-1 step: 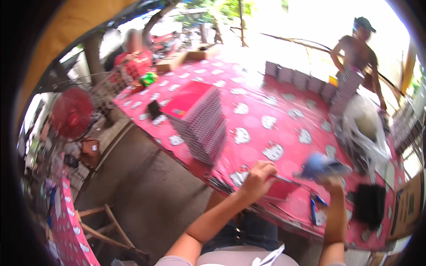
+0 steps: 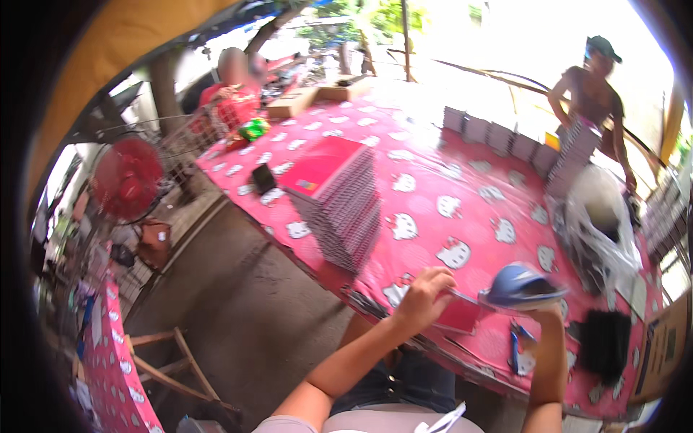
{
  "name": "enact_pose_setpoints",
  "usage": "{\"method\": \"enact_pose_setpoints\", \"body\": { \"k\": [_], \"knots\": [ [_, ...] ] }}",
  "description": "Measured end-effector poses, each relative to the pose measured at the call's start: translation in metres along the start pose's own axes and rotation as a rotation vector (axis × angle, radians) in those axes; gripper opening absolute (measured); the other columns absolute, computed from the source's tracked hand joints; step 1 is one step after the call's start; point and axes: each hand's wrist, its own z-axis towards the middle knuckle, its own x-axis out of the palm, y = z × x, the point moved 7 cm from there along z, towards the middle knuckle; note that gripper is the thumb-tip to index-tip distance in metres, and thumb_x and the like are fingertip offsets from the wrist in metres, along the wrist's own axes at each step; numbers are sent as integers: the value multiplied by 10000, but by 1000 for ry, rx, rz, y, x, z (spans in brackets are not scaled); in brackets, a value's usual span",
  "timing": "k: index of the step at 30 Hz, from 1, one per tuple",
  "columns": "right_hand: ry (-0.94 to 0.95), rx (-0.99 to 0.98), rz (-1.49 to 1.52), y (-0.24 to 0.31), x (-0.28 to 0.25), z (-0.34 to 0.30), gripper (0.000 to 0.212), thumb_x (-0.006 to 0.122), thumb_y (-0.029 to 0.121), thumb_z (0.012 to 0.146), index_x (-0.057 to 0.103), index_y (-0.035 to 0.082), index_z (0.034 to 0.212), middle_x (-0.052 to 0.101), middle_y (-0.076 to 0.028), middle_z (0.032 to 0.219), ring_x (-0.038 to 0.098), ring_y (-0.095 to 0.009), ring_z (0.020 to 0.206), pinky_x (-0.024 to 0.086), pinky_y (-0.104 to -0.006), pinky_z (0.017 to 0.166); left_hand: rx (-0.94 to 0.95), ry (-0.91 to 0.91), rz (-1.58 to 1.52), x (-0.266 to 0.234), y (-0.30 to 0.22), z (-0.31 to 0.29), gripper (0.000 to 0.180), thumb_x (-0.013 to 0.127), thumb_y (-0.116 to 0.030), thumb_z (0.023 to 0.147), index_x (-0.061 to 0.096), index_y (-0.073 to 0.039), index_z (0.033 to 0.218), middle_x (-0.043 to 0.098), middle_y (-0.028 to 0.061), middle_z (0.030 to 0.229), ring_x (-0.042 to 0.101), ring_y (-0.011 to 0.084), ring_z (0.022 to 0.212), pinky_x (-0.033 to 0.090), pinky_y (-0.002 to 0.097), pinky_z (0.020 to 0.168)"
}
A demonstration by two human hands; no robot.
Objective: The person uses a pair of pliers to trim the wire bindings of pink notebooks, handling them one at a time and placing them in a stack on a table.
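While the multicoloured label on the top of the spiral-bound notebook stack and the dark print on the cardboard box are too small to read, white cat faces stand out on the pink tabletop. Between the two hands, a pink notebook lies near the tabletop's edge, the left hand curled at its upper left corner, whether pinching it I cannot tell. The right hand grasps a rounded blue tool just beside the notebook, near blue-handled pliers.
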Motion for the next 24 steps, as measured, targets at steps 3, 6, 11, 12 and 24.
{"method": "enact_pose_setpoints", "body": {
  "k": [3,6,11,12,24],
  "knots": [
    [12,174,-559,-29,15,15,388,763,75,609,578,40,948,629,-98,764,627,-154,730,486,-327,628,-165,-9,-132,-12,19,-14,267,718,17,741,634,-31,990,643,112,997,632,248,949,501,326,818],
    [39,122,-235,-21,28,23,386,740,45,607,582,42,960,638,-87,804,634,-201,721,499,-323,647,-378,-133,-348,-12,48,-34,250,679,39,795,638,-24,1034,655,73,1032,632,163,980,512,281,831],
    [126,-127,7,-5,31,31,395,746,37,611,579,38,970,649,-57,822,613,-183,701,512,-321,649,-601,-22,-595,-5,64,-39,306,644,47,835,637,-12,1135,668,39,1056,611,88,967,512,231,843],
    [88,-41,-154,-18,25,31,394,745,28,608,578,35,965,646,-57,817,610,-175,705,510,-319,655,-562,-26,-652,0,65,-33,313,643,48,836,637,-14,1143,669,38,1057,613,87,960,513,227,833],
    [-213,443,-1083,-59,-20,13,313,565,-18,698,491,49,995,583,-172,987,579,-381,927,490,-472,713,-483,-49,-846,-3,81,-34,205,661,58,818,684,-22,1005,688,37,908,627,69,836,531,217,752]
  ]
}}
